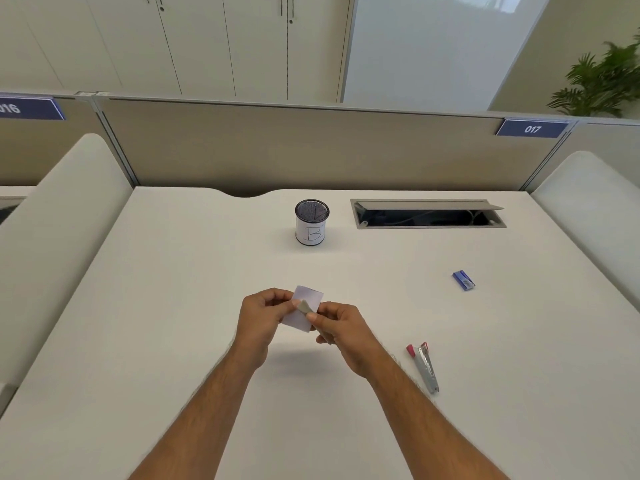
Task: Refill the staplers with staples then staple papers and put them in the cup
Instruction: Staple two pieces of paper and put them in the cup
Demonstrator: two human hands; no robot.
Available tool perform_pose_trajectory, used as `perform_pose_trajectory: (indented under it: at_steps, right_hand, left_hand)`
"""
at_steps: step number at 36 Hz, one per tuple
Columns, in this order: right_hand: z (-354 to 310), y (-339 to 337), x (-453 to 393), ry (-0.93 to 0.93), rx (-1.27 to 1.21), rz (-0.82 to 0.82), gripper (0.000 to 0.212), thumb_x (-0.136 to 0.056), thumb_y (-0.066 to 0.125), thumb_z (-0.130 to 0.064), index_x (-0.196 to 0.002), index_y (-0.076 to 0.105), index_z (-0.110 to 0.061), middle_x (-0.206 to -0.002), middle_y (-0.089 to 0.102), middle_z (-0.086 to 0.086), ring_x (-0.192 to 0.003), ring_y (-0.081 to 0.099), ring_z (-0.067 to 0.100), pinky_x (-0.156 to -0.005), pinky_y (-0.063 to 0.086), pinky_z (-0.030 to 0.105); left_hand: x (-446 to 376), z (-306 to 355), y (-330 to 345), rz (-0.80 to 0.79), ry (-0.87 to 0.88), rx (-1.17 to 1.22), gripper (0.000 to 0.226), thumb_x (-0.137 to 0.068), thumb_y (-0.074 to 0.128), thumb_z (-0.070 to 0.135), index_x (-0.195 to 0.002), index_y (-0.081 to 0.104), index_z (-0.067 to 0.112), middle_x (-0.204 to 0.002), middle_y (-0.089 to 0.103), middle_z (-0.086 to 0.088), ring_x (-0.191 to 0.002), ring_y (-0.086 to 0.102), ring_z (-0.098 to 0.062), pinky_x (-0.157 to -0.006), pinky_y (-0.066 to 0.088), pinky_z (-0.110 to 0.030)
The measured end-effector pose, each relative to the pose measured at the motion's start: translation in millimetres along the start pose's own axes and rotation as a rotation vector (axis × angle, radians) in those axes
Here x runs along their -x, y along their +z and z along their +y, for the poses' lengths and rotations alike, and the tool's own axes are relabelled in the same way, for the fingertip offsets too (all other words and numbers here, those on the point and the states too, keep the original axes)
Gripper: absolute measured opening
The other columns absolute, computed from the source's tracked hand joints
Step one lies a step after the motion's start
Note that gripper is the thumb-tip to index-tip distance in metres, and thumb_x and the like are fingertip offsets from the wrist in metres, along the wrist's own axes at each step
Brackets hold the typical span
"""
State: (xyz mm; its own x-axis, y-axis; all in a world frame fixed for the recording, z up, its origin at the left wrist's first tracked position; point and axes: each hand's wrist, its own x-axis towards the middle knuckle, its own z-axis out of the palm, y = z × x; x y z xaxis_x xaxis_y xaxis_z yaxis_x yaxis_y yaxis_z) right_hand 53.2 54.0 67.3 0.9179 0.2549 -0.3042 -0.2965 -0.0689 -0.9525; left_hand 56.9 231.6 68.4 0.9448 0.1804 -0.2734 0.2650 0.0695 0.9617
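- hands meet above the middle of the desk: the left hand pinches the left side of a small stack of white papers, holding it up off the surface.
- the right hand has its fingers curled round a small grey stapler, whose nose lies over the papers near their middle edge; most of its body is hidden in the palm.
- whether a staple is already through the papers cannot be told; the view is too small and partly covered by fingers.
- judging by this, the stapling step is under way for this stapler, which suggests its refill is done.
- a second stapler, red-tipped and silver, lies on the desk to the near right, well apart from the hands; it looks hinged open, so its refill seems still to come or not closed off.
- a blue staple box rests farther right, apart from both staplers.
- the mesh cup, with a white label, stands at the far middle of the desk; a dark curved line shows inside it, but what it is cannot be made out.
- left to do, as i judge it: finish this staple, carry items to the cup, then deal with the second stapler.
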Motion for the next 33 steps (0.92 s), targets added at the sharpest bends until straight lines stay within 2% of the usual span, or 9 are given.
perform_pose_trajectory:
  at_steps: [7,11,13,15,18,21,25,30,33]
  right_hand:
    - [-1,1,0,-0.011,0.011,0.053,0.019,-0.098,0.066,-0.017,-0.102,0.073,0.0,-0.075,0.069,-0.004,-0.059,0.058,0.002,-0.063,0.046,0.022]
    - [-2,2,-1,-0.003,0.019,0.081,0.017,-0.097,0.067,-0.016,-0.102,0.074,-0.002,-0.076,0.07,-0.003,-0.063,0.059,0.004,-0.066,0.047,0.026]
    - [-2,3,-1,0.005,0.029,0.097,0.016,-0.097,0.067,-0.017,-0.101,0.074,-0.003,-0.078,0.071,-0.002,-0.066,0.06,0.006,-0.067,0.047,0.027]
    - [-2,3,-1,0.009,0.043,0.11,0.016,-0.096,0.068,-0.018,-0.101,0.074,-0.004,-0.081,0.071,0.0,-0.07,0.061,0.008,-0.067,0.048,0.027]
    - [-2,4,-1,0.004,0.047,0.127,0.016,-0.096,0.068,-0.018,-0.098,0.073,-0.004,-0.082,0.072,0.001,-0.073,0.063,0.011,-0.066,0.048,0.026]
    - [-1,5,-1,0.002,0.042,0.139,0.015,-0.095,0.07,-0.022,-0.094,0.074,-0.007,-0.08,0.073,-0.001,-0.073,0.064,0.01,-0.066,0.049,0.025]
    - [-2,5,-2,0.001,0.037,0.15,0.015,-0.094,0.072,-0.024,-0.093,0.074,-0.009,-0.079,0.073,-0.002,-0.073,0.064,0.01,-0.065,0.049,0.024]
    - [-1,6,-3,0.004,0.054,0.169,0.014,-0.094,0.071,-0.023,-0.09,0.073,-0.009,-0.074,0.072,-0.006,-0.068,0.063,0.005,-0.064,0.05,0.023]
    - [0,9,-4,0.005,0.077,0.206,0.018,-0.095,0.071,-0.024,-0.091,0.071,-0.006,-0.073,0.07,-0.006,-0.066,0.062,0.004,-0.063,0.049,0.022]
  left_hand:
    - [-1,-1,-1,-0.025,-0.031,0.042,0.001,-0.085,0.079,0.004,-0.085,0.079,0.004,-0.093,0.077,-0.022,-0.084,0.071,-0.03,-0.092,0.058,-0.054]
    - [-2,-3,-1,-0.043,-0.027,0.055,0.003,-0.088,0.076,0.004,-0.087,0.078,0.003,-0.092,0.078,-0.02,-0.085,0.073,-0.03,-0.083,0.061,-0.045]
    - [-2,-3,0,-0.053,-0.032,0.079,0.014,-0.092,0.075,0.015,-0.086,0.077,0.002,-0.094,0.078,-0.019,-0.086,0.074,-0.029,-0.075,0.062,-0.038]
    - [0,-1,1,-0.088,-0.058,0.075,0.031,-0.093,0.075,0.034,-0.088,0.077,0.004,-0.095,0.079,-0.015,-0.086,0.075,-0.025,-0.072,0.061,-0.033]
    - [2,-1,2,-0.161,-0.093,0.038,0.046,-0.082,0.08,0.049,-0.092,0.079,0.004,-0.097,0.078,-0.016,-0.086,0.075,-0.022,-0.081,0.06,-0.037]
    - [5,0,4,-0.181,-0.089,0.043,0.044,-0.079,0.083,0.043,-0.093,0.079,0.001,-0.099,0.077,-0.02,-0.087,0.075,-0.027,-0.081,0.06,-0.034]
    - [7,2,5,-0.194,-0.068,0.067,0.033,-0.086,0.081,0.035,-0.093,0.08,0.002,-0.098,0.079,-0.018,-0.093,0.076,-0.034,-0.078,0.062,-0.031]
    - [6,3,8,-0.171,-0.05,0.032,0.028,-0.087,0.081,0.032,-0.087,0.081,0.003,-0.092,0.079,-0.016,-0.088,0.077,-0.034,-0.081,0.063,-0.036]
    - [4,3,11,-0.135,-0.027,-0.016,0.026,-0.088,0.081,0.029,-0.082,0.079,0.003,-0.085,0.077,-0.017,-0.083,0.074,-0.033,-0.084,0.062,-0.044]
